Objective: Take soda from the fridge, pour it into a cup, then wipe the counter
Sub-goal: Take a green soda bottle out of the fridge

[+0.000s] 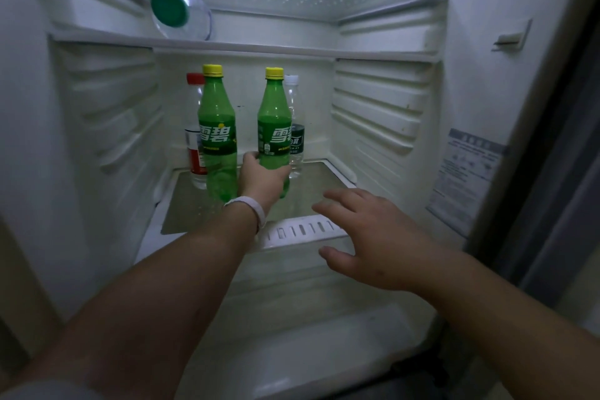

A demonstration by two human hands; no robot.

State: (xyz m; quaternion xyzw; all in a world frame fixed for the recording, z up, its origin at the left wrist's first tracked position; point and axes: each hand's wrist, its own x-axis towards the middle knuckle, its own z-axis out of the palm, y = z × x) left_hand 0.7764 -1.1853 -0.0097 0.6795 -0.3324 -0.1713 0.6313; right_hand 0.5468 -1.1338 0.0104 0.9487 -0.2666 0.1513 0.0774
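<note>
Fridge (383, 101) walls fill nearly the whole frame, the door side running down the right edge, and the glass shelf (194, 204) at centre carries four upright bottles. The person's left hand (264, 180), in the middle of the frame, has its fingers curled round the lower body of the right-hand soda bottle (274, 120), green with a yellow cap. The right hand (367, 237), lower right of centre, hovers with fingers spread and relaxed, holding nothing, above the white front rail of the shelf.

Biggest risk, as a judgement: the grip sits low on a tall bottle, so a quick pull could let the top swing and tip out of the hand, most likely onto the shelf or the bin below. The spread right hand seems placed to steady it, yet it is well apart from the bottle for now.

Next risk is a knock-on. A clear bottle with a white cap (294, 127) stands just behind and to the right of the gripped one, close enough that they may touch; dragging the soda sideways could topple it. The second green soda bottle (217, 133) stands to the left, with a red-capped bottle (194, 127) partly hidden behind it, so a leftward sweep threatens those.

Smallest concern: the bottle lying on its side at upper left, green cap (169, 7) facing out, could roll if the shelves are jolted. A shaken soda may also foam when opened.
</note>
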